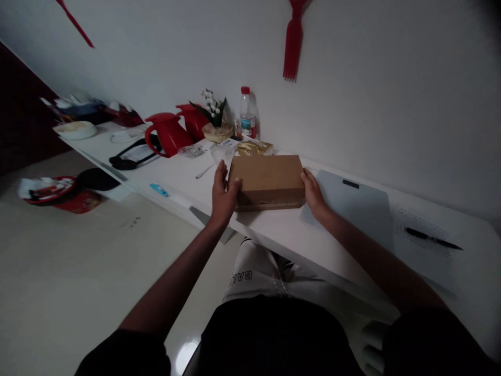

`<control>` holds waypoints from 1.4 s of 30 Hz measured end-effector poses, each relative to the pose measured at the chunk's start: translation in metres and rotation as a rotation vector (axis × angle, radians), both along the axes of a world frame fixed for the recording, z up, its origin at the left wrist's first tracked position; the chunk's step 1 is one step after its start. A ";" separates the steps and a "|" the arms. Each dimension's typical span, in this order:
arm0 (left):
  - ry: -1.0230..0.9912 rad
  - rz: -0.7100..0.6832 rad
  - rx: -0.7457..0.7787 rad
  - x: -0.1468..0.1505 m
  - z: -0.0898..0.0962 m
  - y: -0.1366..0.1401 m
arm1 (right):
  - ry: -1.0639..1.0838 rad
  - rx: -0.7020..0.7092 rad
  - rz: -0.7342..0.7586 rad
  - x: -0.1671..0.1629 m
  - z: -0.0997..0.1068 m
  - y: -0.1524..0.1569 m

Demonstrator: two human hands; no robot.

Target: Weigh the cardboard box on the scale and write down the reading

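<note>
Red jugs (169,134), water bottle (248,113), grey scale (352,204), black pen (432,238), white table (282,232)

one cardboard box (268,179), two red jugs (169,133), one bottle (248,113), one pen (432,238).

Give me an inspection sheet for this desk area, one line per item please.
Surface: long white desk along a white wall.
Job's things: closed brown cardboard box, flat on the desk.
Clutter: two red plastic jugs, clear water bottle with red cap, small flower basket, grey flat pad, black pen.
Hands: left hand and right hand grip the box's ends.
Cables: black cord by the jugs.
Surroundings: red comb-shaped ornament on the wall; red basin on the floor.
</note>
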State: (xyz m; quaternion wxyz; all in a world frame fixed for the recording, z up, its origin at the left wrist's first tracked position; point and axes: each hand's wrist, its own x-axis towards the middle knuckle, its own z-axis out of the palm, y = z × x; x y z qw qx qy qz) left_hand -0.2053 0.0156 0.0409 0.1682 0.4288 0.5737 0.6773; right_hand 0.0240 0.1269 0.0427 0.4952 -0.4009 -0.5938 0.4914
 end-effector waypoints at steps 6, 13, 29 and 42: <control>0.571 0.090 0.238 0.022 0.035 -0.013 | -0.017 0.194 -0.147 0.035 0.022 -0.008; 0.769 -0.172 0.371 0.093 0.075 -0.010 | -0.071 0.417 -0.252 0.090 0.060 -0.018; 1.227 -0.641 1.086 0.288 0.055 0.000 | -0.488 0.369 -0.640 0.297 0.049 -0.044; 1.575 -1.037 0.907 0.380 0.001 -0.007 | -1.669 0.157 -0.572 0.400 -0.008 -0.071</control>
